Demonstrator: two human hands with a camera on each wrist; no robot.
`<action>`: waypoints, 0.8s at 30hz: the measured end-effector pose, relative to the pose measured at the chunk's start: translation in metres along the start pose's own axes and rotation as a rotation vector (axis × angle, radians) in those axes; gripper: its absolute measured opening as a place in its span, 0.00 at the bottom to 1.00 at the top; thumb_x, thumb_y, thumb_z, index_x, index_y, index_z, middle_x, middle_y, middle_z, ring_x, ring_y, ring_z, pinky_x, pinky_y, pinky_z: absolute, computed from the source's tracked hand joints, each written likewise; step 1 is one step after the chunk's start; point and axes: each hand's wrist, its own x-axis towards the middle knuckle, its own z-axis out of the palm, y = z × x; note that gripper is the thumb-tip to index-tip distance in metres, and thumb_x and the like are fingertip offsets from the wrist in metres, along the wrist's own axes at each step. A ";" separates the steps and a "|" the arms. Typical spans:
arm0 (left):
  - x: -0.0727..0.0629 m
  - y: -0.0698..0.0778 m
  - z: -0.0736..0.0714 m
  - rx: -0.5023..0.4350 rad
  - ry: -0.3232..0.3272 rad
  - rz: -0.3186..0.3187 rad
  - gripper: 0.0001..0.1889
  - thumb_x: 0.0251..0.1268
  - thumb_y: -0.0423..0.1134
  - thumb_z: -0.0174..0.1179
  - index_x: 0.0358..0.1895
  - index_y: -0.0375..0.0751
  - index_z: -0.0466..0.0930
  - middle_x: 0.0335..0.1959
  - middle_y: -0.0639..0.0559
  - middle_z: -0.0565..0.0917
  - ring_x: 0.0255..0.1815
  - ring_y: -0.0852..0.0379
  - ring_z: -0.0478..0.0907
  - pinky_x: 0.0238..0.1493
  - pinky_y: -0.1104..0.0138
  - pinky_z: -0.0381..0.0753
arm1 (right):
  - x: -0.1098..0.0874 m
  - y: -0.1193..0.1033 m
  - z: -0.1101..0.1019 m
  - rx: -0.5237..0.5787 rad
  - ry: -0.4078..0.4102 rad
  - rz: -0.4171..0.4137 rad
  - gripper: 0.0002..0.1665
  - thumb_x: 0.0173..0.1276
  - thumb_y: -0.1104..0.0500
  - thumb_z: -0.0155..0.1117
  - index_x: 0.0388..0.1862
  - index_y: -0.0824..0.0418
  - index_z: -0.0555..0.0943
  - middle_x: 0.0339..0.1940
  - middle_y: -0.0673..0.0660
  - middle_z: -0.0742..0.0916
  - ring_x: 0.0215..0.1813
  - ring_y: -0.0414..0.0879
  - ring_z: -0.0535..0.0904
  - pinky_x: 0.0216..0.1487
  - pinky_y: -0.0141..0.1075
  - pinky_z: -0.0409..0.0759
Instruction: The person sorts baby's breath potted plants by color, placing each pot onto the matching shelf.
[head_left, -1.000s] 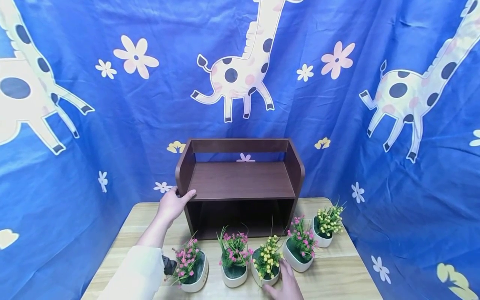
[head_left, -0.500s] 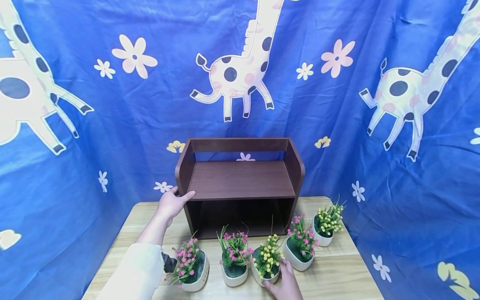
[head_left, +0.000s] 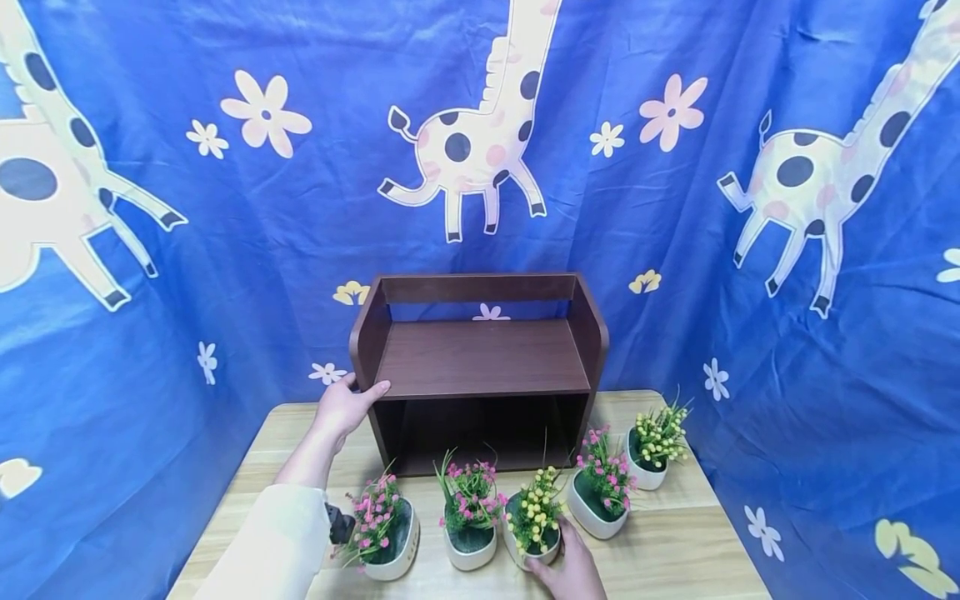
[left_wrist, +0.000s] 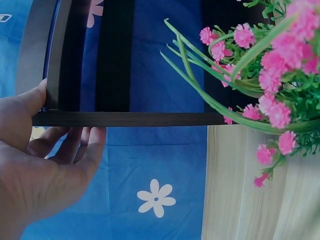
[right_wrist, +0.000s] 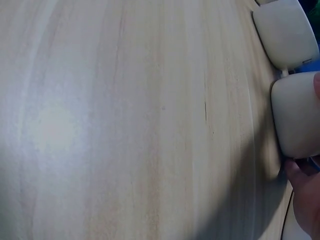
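Observation:
My left hand (head_left: 345, 414) grips the left side of a dark brown two-tier shelf (head_left: 480, 360). In the left wrist view its thumb (left_wrist: 39, 96) lies inside the side panel (left_wrist: 150, 119) and the fingers press the outside. At the front of the table, my right hand (head_left: 572, 568) holds a white pot of yellow flowers (head_left: 536, 510) between thumb and fingers. That white pot (right_wrist: 297, 117) stands at the right edge of the right wrist view, where only part of the right hand (right_wrist: 306, 197) shows.
Pink-flowered pots stand at left (head_left: 390, 542), centre (head_left: 471, 533) and right (head_left: 598, 500). A second yellow-flowered pot (head_left: 651, 450) is at the far right. All rest on the light wooden table (head_left: 675, 550), with a blue giraffe-print curtain (head_left: 322, 208) around it.

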 end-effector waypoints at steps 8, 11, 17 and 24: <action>-0.001 0.002 0.001 0.042 0.014 0.003 0.44 0.78 0.62 0.63 0.81 0.32 0.65 0.81 0.24 0.67 0.84 0.26 0.62 0.84 0.37 0.64 | -0.002 -0.006 -0.002 0.025 0.007 0.011 0.58 0.54 0.46 0.89 0.73 0.76 0.71 0.71 0.79 0.80 0.69 0.74 0.81 0.70 0.67 0.79; -0.002 0.003 0.001 0.068 0.018 0.009 0.44 0.78 0.63 0.62 0.80 0.32 0.65 0.80 0.23 0.68 0.83 0.25 0.64 0.83 0.36 0.66 | -0.003 -0.008 -0.004 0.037 0.013 0.024 0.58 0.55 0.47 0.90 0.73 0.76 0.71 0.72 0.79 0.80 0.70 0.75 0.81 0.71 0.68 0.79; -0.004 0.004 0.001 0.107 0.024 0.026 0.43 0.79 0.63 0.61 0.80 0.31 0.65 0.80 0.22 0.68 0.81 0.24 0.65 0.81 0.36 0.67 | -0.005 -0.015 -0.007 0.036 0.045 0.035 0.57 0.55 0.47 0.89 0.73 0.76 0.72 0.72 0.79 0.80 0.70 0.74 0.81 0.71 0.67 0.79; -0.006 0.004 0.001 0.109 0.030 0.037 0.42 0.80 0.62 0.60 0.79 0.30 0.66 0.79 0.22 0.69 0.81 0.24 0.65 0.81 0.36 0.67 | -0.007 -0.025 -0.010 0.060 0.127 0.048 0.57 0.52 0.47 0.91 0.73 0.72 0.74 0.71 0.73 0.82 0.69 0.70 0.83 0.72 0.64 0.80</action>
